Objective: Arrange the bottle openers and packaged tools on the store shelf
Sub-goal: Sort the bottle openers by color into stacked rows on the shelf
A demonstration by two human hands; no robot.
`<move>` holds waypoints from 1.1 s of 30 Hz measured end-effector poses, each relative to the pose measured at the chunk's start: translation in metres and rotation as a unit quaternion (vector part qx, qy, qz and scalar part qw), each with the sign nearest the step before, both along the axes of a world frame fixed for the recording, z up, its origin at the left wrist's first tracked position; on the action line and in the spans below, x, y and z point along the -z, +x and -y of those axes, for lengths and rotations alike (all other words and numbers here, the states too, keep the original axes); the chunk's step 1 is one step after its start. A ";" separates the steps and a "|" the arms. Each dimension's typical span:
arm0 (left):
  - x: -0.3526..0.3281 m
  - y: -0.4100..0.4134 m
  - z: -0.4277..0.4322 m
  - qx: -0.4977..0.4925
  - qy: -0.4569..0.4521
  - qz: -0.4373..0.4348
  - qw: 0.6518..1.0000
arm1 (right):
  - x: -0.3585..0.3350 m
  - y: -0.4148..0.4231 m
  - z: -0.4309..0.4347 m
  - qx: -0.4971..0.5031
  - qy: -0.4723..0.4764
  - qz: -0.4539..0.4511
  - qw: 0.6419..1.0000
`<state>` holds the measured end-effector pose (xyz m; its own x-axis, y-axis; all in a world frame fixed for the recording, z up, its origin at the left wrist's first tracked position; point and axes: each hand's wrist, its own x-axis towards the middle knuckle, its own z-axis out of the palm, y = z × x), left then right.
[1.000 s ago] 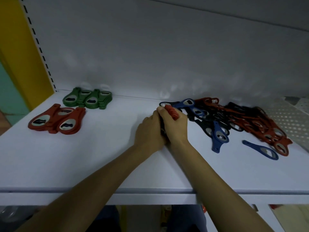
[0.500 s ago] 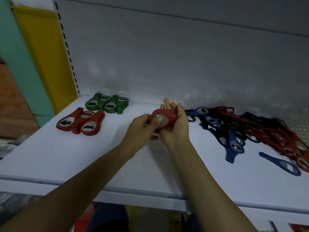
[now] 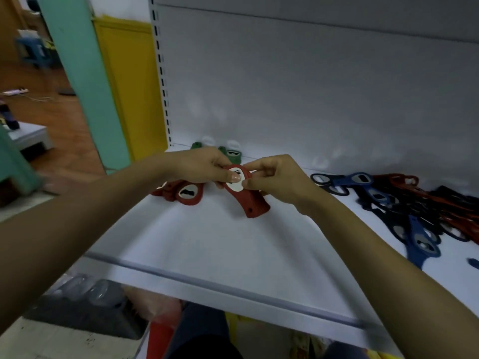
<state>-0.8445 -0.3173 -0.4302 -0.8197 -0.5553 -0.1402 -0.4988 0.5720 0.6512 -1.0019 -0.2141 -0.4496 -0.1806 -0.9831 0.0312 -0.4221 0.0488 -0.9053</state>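
- both hands meet over the white shelf (image 3: 207,244), sharing one red bottle opener (image 3: 246,200).
- the left hand (image 3: 204,165) grips the opener's round head, its fingers (image 3: 234,177) clamped on it, with the thumb laid across the pale metal insert.
- the right hand (image 3: 282,177) pinches the same head from the other side, fingers (image 3: 255,167) curled in and closed on the rim.
- the opener's handle slants down to the right toward the shelf; i cannot tell if its end touches the surface.
- a small group of red openers (image 3: 188,194) lies flat on the shelf just left of the held one, partly hidden by the left hand.
- green openers (image 3: 234,154) sit farther back, close to the back panel (image 3: 311,86), mostly hidden behind the hands.
- well to the right lies a loose pile of blue, black and red openers (image 3: 404,203), tangled over one another.
- a teal post (image 3: 83,81) and a yellow panel (image 3: 132,86) stand left of the shelf.
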 end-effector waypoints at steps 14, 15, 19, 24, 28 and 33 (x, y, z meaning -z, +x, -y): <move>0.070 0.070 0.016 -0.028 -0.353 -0.078 0.932 | 0.053 0.055 0.076 0.264 0.073 0.140 0.951; 0.071 0.070 0.018 -0.026 -0.360 -0.081 0.929 | 0.053 0.056 0.076 0.261 0.071 0.077 0.960; 0.072 0.073 0.019 -0.014 -0.359 -0.099 0.928 | 0.044 0.054 0.071 0.226 0.102 -0.039 0.968; 0.072 0.073 0.019 -0.002 -0.361 -0.096 0.927 | 0.032 0.057 0.065 0.194 0.139 0.087 0.967; 0.071 0.072 0.021 -0.009 -0.368 -0.076 0.926 | 0.033 0.059 0.062 0.199 0.137 0.096 0.966; 0.062 0.069 0.020 0.001 -0.367 -0.031 0.930 | 0.036 0.061 0.062 0.199 0.126 0.103 0.966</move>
<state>-0.7756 -0.3370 -0.4922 -0.8151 -0.4808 0.3231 -0.4712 0.8748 0.1130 -0.9409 -0.2756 -0.4857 -0.5233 -0.8059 -0.2770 -0.1368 0.4003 -0.9061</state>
